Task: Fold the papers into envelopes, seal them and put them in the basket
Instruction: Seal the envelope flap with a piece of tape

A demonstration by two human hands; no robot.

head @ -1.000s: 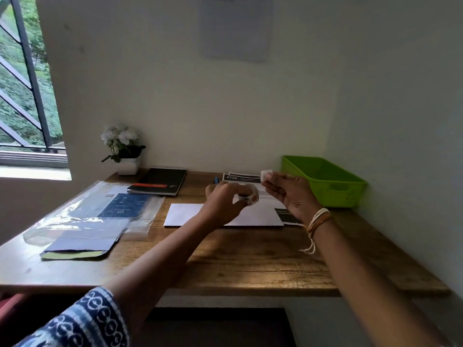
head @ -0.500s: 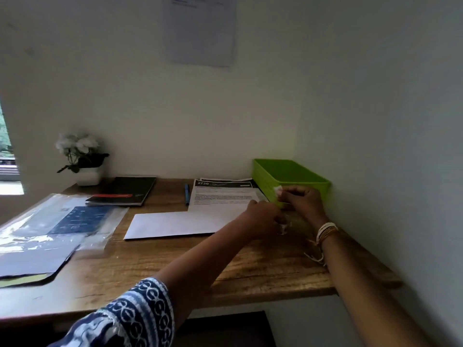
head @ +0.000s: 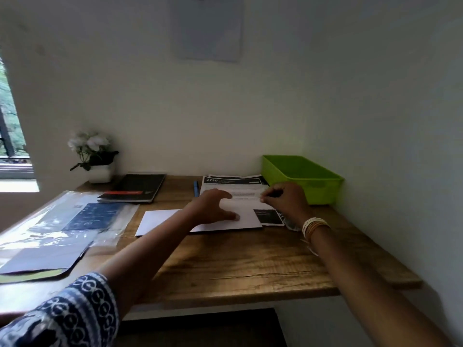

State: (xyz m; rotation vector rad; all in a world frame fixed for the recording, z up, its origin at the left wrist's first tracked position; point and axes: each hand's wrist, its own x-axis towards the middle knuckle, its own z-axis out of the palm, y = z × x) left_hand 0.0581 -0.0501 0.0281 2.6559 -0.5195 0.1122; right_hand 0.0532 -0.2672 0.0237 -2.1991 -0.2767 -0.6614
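The left hand [head: 213, 206], fingers spread, presses flat on the white envelope [head: 160, 220] lying on the wooden tabletop [head: 238, 266]. The right hand [head: 285, 199], fingers curled, rests on the printed paper [head: 233, 187]; whether it pinches anything cannot be told. The green basket [head: 323, 189] stands just beside it.

A small white pot of white flowers [head: 93, 156] stands at the wooden table's [head: 238, 266] back left corner. Beside it lies a black notebook [head: 136, 187]. Further left, a clear plastic sleeve [head: 62, 226] holds dark sheets. A blue pen [head: 196, 188] lies near the notebook.
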